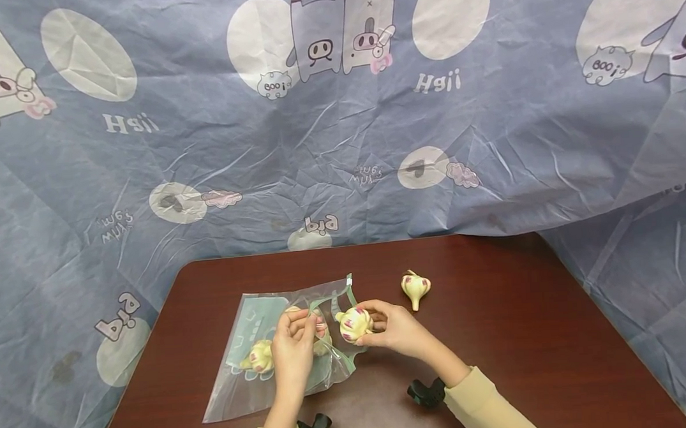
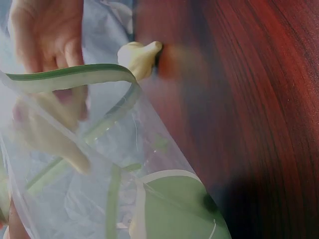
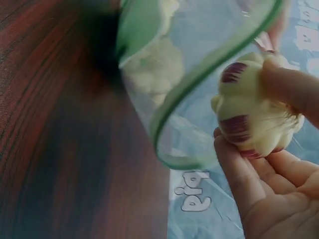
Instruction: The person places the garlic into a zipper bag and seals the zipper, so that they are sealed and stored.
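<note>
My right hand (image 1: 398, 331) grips a pale garlic bulb (image 1: 353, 325) with purple patches, thumb on one side and fingers on the other. The bulb is at the mouth of a clear zip bag (image 1: 227, 398) with a green seal strip, which curves close by the bulb in the right wrist view. On the other side, my left hand (image 1: 292, 347) pinches the bag near its opening. Inside the bag lies one garlic bulb (image 1: 261, 356) at the left; another (image 1: 323, 344) shows through the plastic beside my left fingers.
A loose garlic bulb (image 1: 415, 289) lies on the dark red wooden table (image 1: 497, 322), beyond my right hand. Black wrist-worn devices sit by the left wrist and the right sleeve (image 1: 483, 399). A blue printed cloth (image 1: 328, 138) hangs behind the table.
</note>
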A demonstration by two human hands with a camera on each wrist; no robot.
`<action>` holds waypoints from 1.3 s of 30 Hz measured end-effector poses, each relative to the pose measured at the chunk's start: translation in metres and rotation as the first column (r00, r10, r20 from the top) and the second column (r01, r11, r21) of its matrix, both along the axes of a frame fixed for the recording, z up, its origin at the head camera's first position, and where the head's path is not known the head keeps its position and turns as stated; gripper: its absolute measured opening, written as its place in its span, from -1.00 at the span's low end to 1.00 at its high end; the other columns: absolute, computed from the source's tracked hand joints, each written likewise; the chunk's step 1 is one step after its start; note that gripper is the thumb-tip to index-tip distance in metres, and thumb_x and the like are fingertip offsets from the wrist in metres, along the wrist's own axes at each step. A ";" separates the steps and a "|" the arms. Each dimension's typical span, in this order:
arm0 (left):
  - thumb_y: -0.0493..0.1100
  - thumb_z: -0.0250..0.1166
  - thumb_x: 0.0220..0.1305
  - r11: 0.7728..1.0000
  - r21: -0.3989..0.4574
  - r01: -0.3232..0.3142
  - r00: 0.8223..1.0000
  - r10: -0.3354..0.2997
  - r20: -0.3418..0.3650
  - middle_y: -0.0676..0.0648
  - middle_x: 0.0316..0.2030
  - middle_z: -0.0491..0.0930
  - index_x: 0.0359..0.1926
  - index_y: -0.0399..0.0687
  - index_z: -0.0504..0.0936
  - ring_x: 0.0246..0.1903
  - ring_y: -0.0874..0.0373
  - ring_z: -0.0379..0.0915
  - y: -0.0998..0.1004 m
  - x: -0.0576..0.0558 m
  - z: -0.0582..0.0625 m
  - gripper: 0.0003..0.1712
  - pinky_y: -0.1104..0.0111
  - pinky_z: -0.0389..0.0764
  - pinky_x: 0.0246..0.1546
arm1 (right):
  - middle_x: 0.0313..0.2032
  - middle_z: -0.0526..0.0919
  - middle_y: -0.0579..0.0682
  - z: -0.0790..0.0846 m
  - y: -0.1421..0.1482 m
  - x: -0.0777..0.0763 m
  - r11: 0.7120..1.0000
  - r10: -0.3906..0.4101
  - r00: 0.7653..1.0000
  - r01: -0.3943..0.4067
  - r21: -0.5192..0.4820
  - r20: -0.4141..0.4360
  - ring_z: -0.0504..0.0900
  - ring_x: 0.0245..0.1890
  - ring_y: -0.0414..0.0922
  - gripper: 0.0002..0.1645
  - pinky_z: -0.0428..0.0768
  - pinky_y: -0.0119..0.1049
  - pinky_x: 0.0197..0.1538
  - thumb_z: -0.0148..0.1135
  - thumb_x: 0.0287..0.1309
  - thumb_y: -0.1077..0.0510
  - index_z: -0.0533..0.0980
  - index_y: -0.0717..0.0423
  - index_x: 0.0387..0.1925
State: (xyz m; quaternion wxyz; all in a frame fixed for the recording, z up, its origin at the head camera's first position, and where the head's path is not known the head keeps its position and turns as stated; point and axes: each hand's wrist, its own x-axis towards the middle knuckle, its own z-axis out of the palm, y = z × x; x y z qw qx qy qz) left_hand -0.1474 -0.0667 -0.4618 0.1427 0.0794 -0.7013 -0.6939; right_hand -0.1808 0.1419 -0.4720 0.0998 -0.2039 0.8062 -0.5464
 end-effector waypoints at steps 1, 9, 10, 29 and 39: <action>-0.33 0.27 0.32 1.000 0.001 0.002 1.000 -0.002 -0.001 -0.32 -0.31 0.71 -0.08 -0.42 0.50 -0.49 0.30 0.67 0.000 0.000 0.000 -0.77 0.48 0.69 -0.39 | 0.01 0.65 0.16 -0.002 -0.003 -0.002 1.000 0.008 1.000 -0.007 0.025 -0.016 0.68 0.02 0.05 -0.29 0.66 -0.35 0.00 0.54 -0.04 0.17 0.47 0.24 0.16; -0.32 0.28 0.32 1.000 0.006 0.014 1.000 -0.014 -0.001 -0.34 -0.29 0.70 -0.07 -0.41 0.49 -0.48 0.28 0.67 0.001 0.002 0.001 -0.75 0.48 0.68 -0.40 | -0.03 0.68 0.10 -0.013 -0.026 -0.012 0.981 0.057 0.995 -0.042 0.188 -0.078 0.70 -0.07 -0.07 -0.30 0.69 -0.29 -0.09 0.55 -0.06 0.16 0.50 0.27 0.14; -0.32 0.28 0.32 1.000 0.003 0.017 1.000 -0.017 -0.002 -0.34 -0.29 0.70 -0.07 -0.41 0.49 -0.48 0.27 0.67 0.002 0.002 0.000 -0.75 0.48 0.68 -0.41 | -0.04 0.68 0.07 -0.014 -0.029 -0.013 0.973 0.065 0.993 -0.042 0.226 -0.096 0.69 -0.10 -0.12 -0.30 0.67 -0.32 -0.11 0.55 -0.06 0.15 0.50 0.26 0.13; -0.31 0.27 0.32 0.997 -0.042 0.066 0.998 -0.065 0.015 -0.28 -0.28 0.71 -0.07 -0.38 0.52 -0.44 0.27 0.68 0.008 0.005 -0.003 -0.76 0.51 0.67 -0.39 | -0.69 0.18 -0.21 -0.032 -0.071 -0.028 0.883 0.185 0.970 -0.094 0.461 -0.157 0.13 -0.71 -0.32 -0.65 0.16 -0.52 -0.60 0.12 0.16 0.41 0.32 0.06 -0.64; -0.29 0.30 0.31 0.997 -0.052 0.057 0.998 -0.057 0.000 -0.26 -0.31 0.72 -0.10 -0.35 0.54 -0.45 0.27 0.69 0.008 0.005 -0.004 -0.78 0.52 0.67 -0.39 | -0.64 0.32 -0.17 -0.038 -0.078 -0.025 0.823 0.180 0.979 -0.095 0.561 -0.099 0.26 -0.63 -0.28 -0.80 0.34 -0.47 -0.53 0.31 0.17 0.20 0.48 0.03 -0.52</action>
